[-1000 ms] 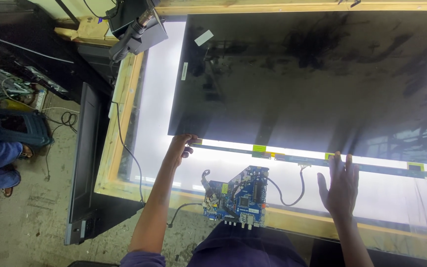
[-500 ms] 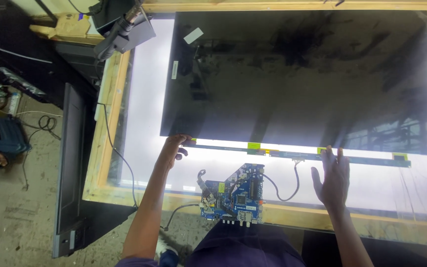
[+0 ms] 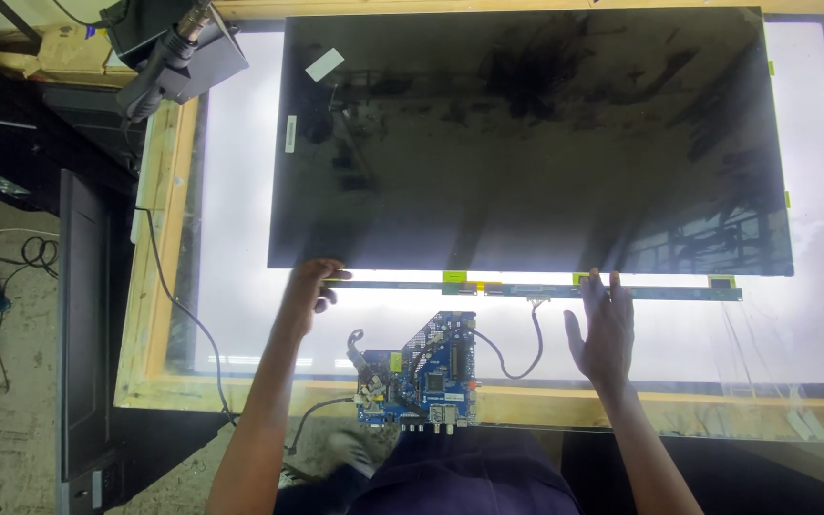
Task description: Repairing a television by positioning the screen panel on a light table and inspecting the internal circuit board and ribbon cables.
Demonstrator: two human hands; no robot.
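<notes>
- A large dark panel [image 3: 526,143] lies flat on a lit white counter [image 3: 231,191] with a wooden frame [image 3: 159,238]; it fills most of the lit surface.
- The left hand [image 3: 309,291] sits at the panel's near-left corner, fingers curled onto the edge; whether it truly clamps the corner or just rests there cannot be told.
- The right hand [image 3: 603,329] lies flat and spread, fingers apart, just below the panel's near edge toward the right, fingertips on the thin strip [image 3: 545,288] that runs along that edge. It grips nothing.
- The two hands are well apart, with the strip stretching between them.
- A blue circuit board [image 3: 422,367] sits below the panel's near edge, between the two forearms, over the near rail of the frame.
- A black cable [image 3: 517,358] loops from the board up to the strip.
- Small yellow-green tabs [image 3: 454,278] mark the strip at several spots.
- A pale sticker [image 3: 324,64] is on the panel near its far-left corner.
- Beyond that corner, off the counter, rests a grey tool [image 3: 169,57] with a lead.
- Left of the panel, beside the frame, a dark slab [image 3: 83,315] stands on the floor.
</notes>
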